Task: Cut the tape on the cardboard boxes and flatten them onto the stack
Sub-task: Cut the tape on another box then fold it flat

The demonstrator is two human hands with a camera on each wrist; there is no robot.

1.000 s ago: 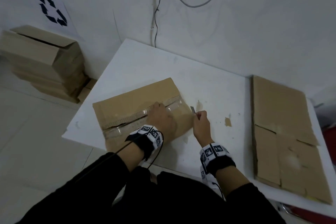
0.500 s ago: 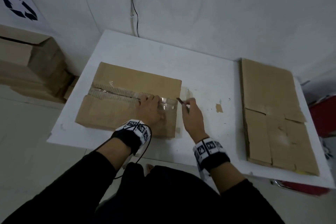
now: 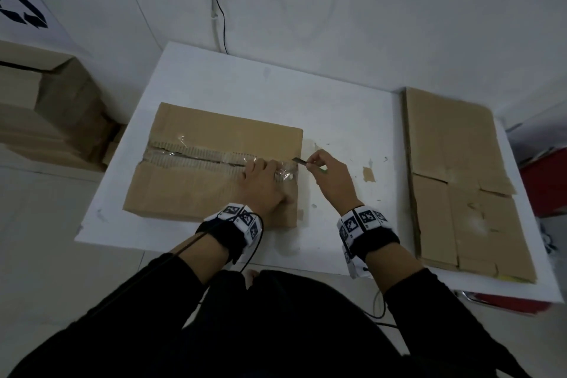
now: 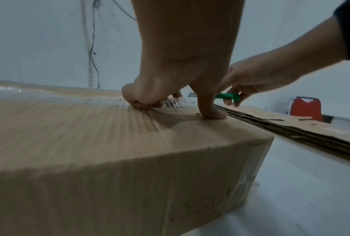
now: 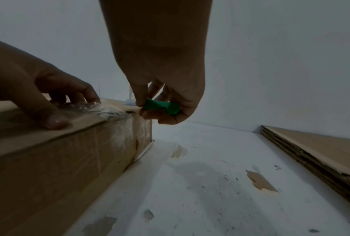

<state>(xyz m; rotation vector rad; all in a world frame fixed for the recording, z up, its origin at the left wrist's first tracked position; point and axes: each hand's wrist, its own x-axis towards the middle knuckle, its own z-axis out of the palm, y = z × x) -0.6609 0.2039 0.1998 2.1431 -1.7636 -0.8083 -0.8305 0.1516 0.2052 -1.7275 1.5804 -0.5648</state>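
A shallow brown cardboard box point(image 3: 196, 190) lies on the white table point(image 3: 337, 113), with clear tape point(image 3: 214, 156) along its top seam. My left hand point(image 3: 264, 184) presses down on the box top near its right end, thumb and fingertips on the lid point(image 4: 210, 115). My right hand point(image 3: 331, 175) pinches a small green-handled cutter point(image 5: 160, 107); its blade point(image 3: 299, 160) touches the seam at the box's right edge. A stack of flattened cardboard point(image 3: 460, 181) lies on the table's right side.
More cardboard boxes point(image 3: 46, 107) are piled on the floor at the left, below a recycling sign point(image 3: 21, 9). Torn scraps of cardboard point(image 3: 368, 175) are stuck on the table between box and stack. A red object point(image 3: 546, 187) sits beyond the table's right edge.
The box has been swung round so its seam runs left to right. My left hand stayed pressed on its right end, and the cutter's blade has come up to the seam's right edge.
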